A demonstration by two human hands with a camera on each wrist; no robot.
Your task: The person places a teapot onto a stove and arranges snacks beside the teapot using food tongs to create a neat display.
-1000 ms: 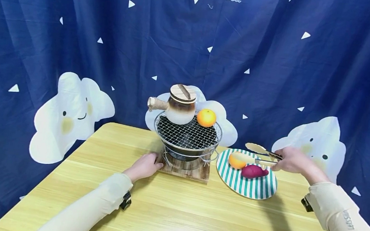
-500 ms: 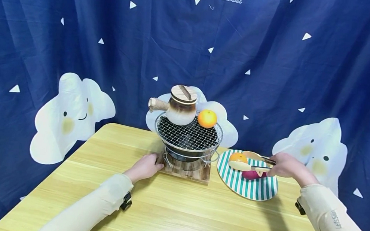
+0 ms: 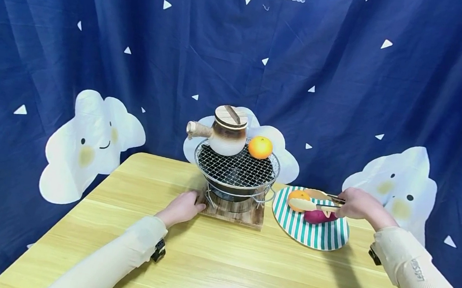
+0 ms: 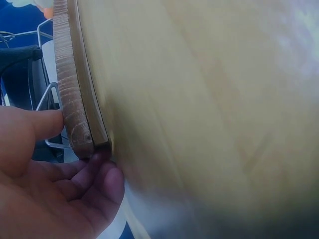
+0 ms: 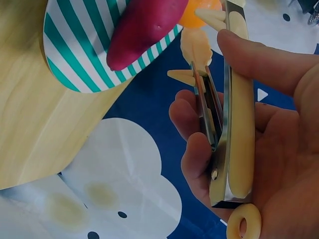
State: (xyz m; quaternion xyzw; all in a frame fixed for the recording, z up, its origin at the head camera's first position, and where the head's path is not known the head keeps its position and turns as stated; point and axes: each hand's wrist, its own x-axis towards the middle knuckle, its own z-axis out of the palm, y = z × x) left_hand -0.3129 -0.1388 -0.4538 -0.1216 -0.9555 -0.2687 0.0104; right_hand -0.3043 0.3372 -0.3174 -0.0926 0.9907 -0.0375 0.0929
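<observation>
My right hand [image 3: 360,205] grips metal tongs [image 5: 240,124] with cream-coloured tips and handle covers. The tips reach over a striped oval plate [image 3: 318,240], one in front of an orange [image 3: 297,195] and the other behind it. Beside that orange lies a purple sweet potato [image 3: 316,217], partly covered by the tongs in the head view. My left hand [image 3: 183,208] holds the front left corner of a wooden base board [image 3: 235,217], thumb on the upper side and fingers curled at the corner in the left wrist view. On this board stands a round grill [image 3: 234,175] with wire mesh.
A lidded clay pot [image 3: 227,140] sits at the back of the mesh, its wrapped handle [image 3: 198,130] sticking out left. Another orange [image 3: 260,147] rests beside the pot. Behind the wooden table [image 3: 201,263] hangs a blue curtain [image 3: 224,45].
My right hand has come left and down with the tongs, whose tips now flank the orange on the plate. My left hand stays at the board's corner.
</observation>
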